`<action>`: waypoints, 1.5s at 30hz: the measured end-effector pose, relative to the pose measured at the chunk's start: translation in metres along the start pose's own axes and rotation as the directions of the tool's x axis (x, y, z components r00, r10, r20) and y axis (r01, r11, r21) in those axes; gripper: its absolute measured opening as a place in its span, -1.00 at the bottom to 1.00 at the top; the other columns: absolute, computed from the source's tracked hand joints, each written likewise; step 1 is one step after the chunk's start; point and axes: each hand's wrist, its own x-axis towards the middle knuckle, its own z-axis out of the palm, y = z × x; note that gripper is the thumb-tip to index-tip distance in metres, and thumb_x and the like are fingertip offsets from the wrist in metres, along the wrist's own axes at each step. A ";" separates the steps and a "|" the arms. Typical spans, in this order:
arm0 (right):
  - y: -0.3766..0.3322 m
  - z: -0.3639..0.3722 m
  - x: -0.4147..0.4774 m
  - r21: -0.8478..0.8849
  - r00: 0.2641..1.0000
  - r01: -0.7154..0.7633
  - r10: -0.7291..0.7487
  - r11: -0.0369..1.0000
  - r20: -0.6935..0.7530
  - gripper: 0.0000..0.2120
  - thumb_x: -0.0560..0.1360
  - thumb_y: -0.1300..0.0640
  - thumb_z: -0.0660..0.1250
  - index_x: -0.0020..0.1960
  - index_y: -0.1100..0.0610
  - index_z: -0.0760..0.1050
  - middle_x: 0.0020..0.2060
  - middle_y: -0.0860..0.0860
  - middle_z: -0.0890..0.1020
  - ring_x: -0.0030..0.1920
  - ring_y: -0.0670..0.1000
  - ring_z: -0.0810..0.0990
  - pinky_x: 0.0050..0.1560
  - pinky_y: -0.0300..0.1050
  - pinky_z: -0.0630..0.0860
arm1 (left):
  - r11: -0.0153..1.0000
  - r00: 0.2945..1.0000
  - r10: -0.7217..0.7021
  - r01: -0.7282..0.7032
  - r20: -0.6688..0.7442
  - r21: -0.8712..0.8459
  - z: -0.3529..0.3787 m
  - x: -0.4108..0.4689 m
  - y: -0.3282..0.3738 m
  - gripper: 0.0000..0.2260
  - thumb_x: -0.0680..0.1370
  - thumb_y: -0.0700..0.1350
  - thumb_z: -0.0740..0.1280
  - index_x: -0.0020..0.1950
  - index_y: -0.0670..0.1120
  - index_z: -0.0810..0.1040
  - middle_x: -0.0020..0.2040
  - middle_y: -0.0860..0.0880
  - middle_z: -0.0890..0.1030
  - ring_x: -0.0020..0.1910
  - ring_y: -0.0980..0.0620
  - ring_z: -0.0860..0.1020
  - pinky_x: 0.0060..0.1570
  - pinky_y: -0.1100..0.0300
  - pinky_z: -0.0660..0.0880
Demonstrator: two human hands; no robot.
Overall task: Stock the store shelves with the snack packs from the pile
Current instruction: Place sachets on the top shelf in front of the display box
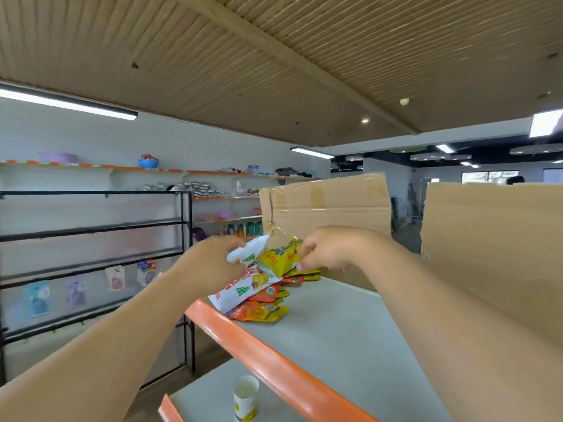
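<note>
Snack packs (262, 310) lie in a loose pile mid-picture. Nearer than the pile, at 6 o'clock, a paper cup (245, 397) stands upright on the lower shelf board.

The pile rests on the top board of the orange-edged shelf (335, 336), close to its front edge. The left hand (210, 263) has its grip curled round the lower end of a white pack (248, 252). This pack juts out of the grip toward 2 o'clock, lifted off the pile. A second white pack (243, 287) lies under that hand, on top of red and orange packs.

The right hand (326, 251) pinches the edge of a yellow pack (280, 257), which sits at 9 o'clock of its grip, tilted above the pile.

Both white packs carry a green logo, and the lower one also has red lettering and a food picture. The yellow pack has blue lettering, and a red pack shows a square code. None of the writing is sharp enough to read.

Behind the pile, at 12 and 3 o'clock, stand two cardboard boxes (329, 205). At 9 o'clock a black wire rack (91, 239) holds hanging carded items. Wall shelves (213, 172) beyond carry bowls and bottles.
</note>
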 end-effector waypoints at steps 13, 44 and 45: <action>-0.007 0.022 0.064 -0.005 0.980 -0.160 0.158 0.987 -0.119 -0.69 0.50 -0.17 0.41 0.19 -0.09 0.59 0.06 -0.07 0.60 0.06 0.00 0.55 0.04 -0.11 0.49 | 0.986 0.990 0.115 -0.124 -0.081 -0.112 0.019 0.096 -0.055 -0.83 0.57 -0.03 0.36 0.12 0.21 0.54 -0.12 0.12 0.66 -0.26 0.10 0.61 -0.27 0.13 0.56; 0.051 0.048 -0.004 -0.131 0.863 -0.482 0.495 0.866 0.098 -0.27 0.47 0.39 0.13 0.33 -0.40 0.45 0.29 -0.23 0.47 0.17 0.03 0.57 0.11 -0.03 0.54 | 0.745 0.802 0.561 -0.380 0.205 -0.549 0.120 0.102 0.068 -0.93 0.50 -0.07 0.42 -0.03 0.05 0.66 -0.19 0.18 0.60 -0.13 0.12 0.58 -0.14 0.22 0.49; 0.050 0.050 -0.003 -0.186 0.836 -0.499 0.527 0.846 0.154 -0.26 0.45 0.35 0.18 0.33 -0.44 0.41 0.31 -0.21 0.48 0.20 0.07 0.57 0.10 0.01 0.54 | 0.750 0.802 0.559 -0.382 0.210 -0.540 0.116 0.101 0.067 -0.92 0.51 -0.07 0.42 -0.02 0.05 0.66 -0.17 0.18 0.60 -0.11 0.10 0.58 -0.15 0.23 0.47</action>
